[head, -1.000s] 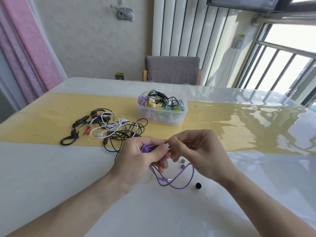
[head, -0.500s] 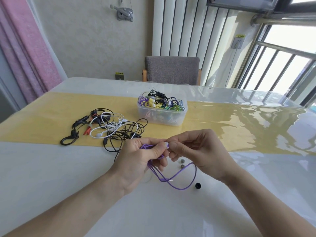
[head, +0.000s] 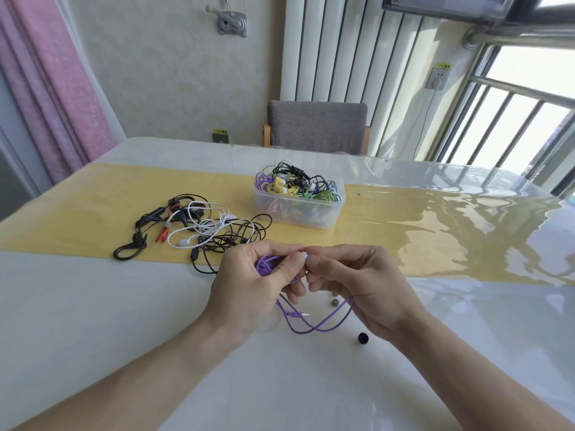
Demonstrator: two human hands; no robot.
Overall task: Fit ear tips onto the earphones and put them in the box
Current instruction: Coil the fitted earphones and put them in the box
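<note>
Head view, left to right: a tangle of black, white and red earphones lies on the yellow runner at far left. Nearer, above the white table, the left hand curls round a bunched purple earphone cable, whose loop hangs down to the table. Touching its thumb, the right hand pinches a small white ear tip. Beyond them stands the clear box full of coloured earphones. Loose ear tips and a black one lie near the right wrist.

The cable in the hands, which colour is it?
Purple; the head view shows the cable looping below both hands.
</note>
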